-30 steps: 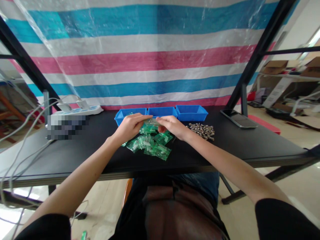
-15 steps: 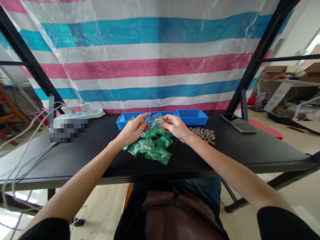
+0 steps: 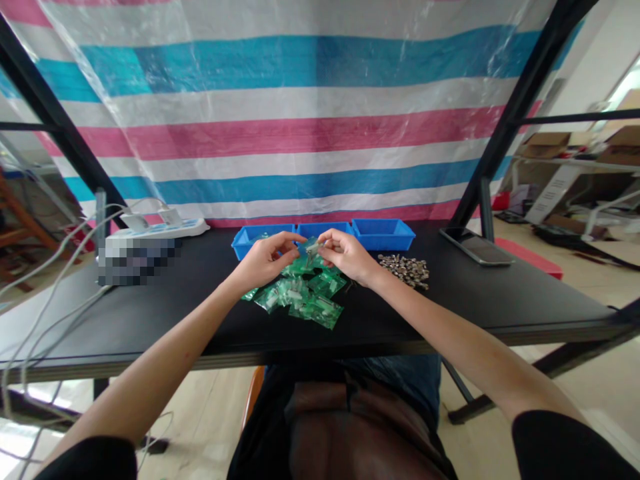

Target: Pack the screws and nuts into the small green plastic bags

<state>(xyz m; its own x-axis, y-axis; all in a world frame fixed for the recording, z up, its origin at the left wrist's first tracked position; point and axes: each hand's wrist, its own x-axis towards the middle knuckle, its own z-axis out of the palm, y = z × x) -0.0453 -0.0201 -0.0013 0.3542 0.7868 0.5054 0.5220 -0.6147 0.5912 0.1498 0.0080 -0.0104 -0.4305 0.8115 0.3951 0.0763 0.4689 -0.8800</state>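
From where I stand, the person's right hand (image 3: pixel 344 255) pinches a small clear packet (image 3: pixel 311 247) above a loose pile of green packets (image 3: pixel 300 292) on the black desk (image 3: pixel 400 317). The left hand (image 3: pixel 270 259) is right beside it, thumb and forefinger parted. Three blue trays (image 3: pixel 383 236) line up behind, a heap of metal pieces (image 3: pixel 407 271) lies near the right wrist, and a phone (image 3: pixel 477 247) rests farther right.

No text, label, brand, number or sign can be read. Far to the right of the right hand (image 3: pixel 349 257), a white panel (image 3: pixel 551 195) bears dark marks too small to read; left of the left hand (image 3: pixel 264 261), a pixelated patch (image 3: pixel 134 263) is illegible.
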